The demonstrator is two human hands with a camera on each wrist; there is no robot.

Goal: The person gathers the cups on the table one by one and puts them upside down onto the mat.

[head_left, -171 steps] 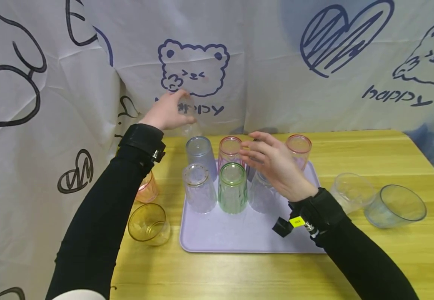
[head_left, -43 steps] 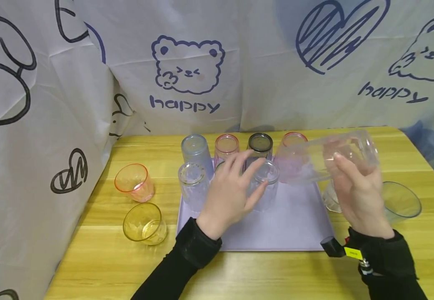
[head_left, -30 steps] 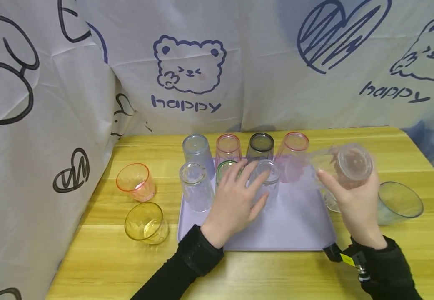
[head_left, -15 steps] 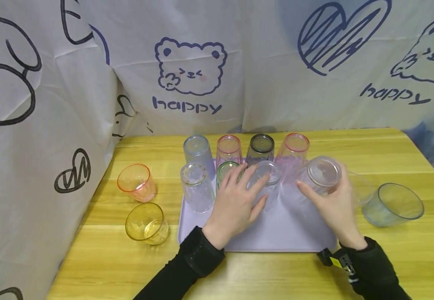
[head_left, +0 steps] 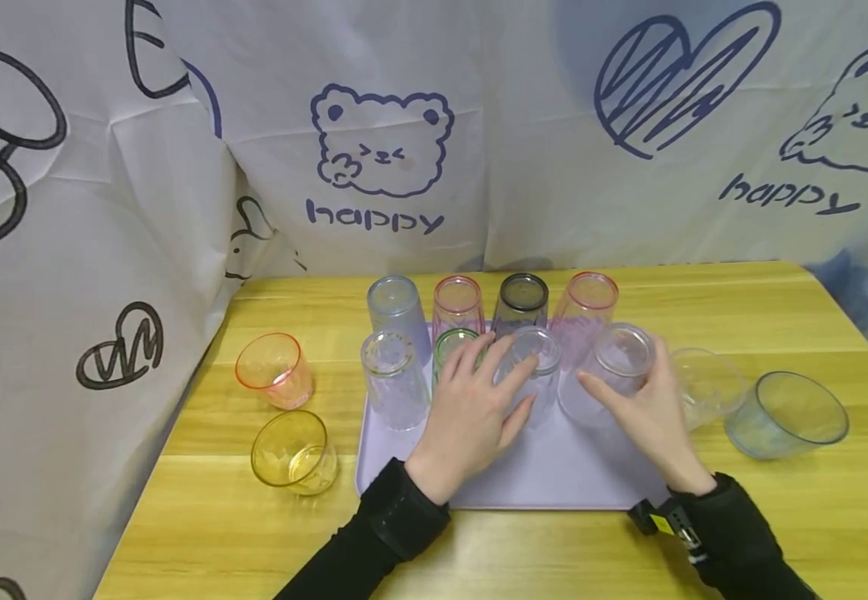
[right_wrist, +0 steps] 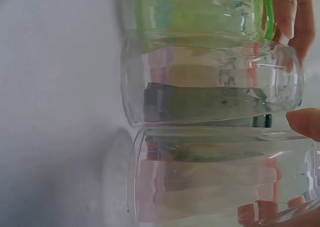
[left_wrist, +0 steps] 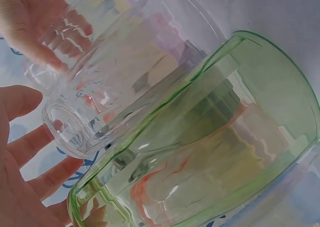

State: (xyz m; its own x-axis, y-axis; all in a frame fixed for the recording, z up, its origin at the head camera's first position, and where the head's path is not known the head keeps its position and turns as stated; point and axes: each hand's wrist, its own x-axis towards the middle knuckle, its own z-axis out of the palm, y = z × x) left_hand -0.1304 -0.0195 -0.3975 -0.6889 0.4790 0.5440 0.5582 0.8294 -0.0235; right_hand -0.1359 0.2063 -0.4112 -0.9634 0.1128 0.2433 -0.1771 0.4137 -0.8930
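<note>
My right hand (head_left: pixel 647 412) grips a clear drinking glass (head_left: pixel 621 354), upside down at the right end of the front row on the lilac tray (head_left: pixel 554 483). Its rim is at or very near the tray; I cannot tell if it touches. Beside it stands an upturned clear glass (right_wrist: pixel 210 84), and then a green glass (left_wrist: pixel 210 142). My left hand (head_left: pixel 464 417) lies over these two, fingers spread by their bases and partly hiding them. A clear glass with a speckled base (head_left: pixel 395 383) ends the row at the left.
Behind stand upturned blue (head_left: pixel 396 312), pink (head_left: pixel 458 304), black-based (head_left: pixel 522 304) and red-ringed (head_left: pixel 587 304) glasses. Orange (head_left: pixel 276 371) and amber (head_left: pixel 295 454) tumblers stand left of the tray. A clear tumbler (head_left: pixel 707 383) and a blue-grey one (head_left: pixel 786 417) stand right.
My right hand has brought the clear glass left and down from a sideways tilt to upside down at the tray. The left hand, earlier at the back left, has lately stayed over the front row.
</note>
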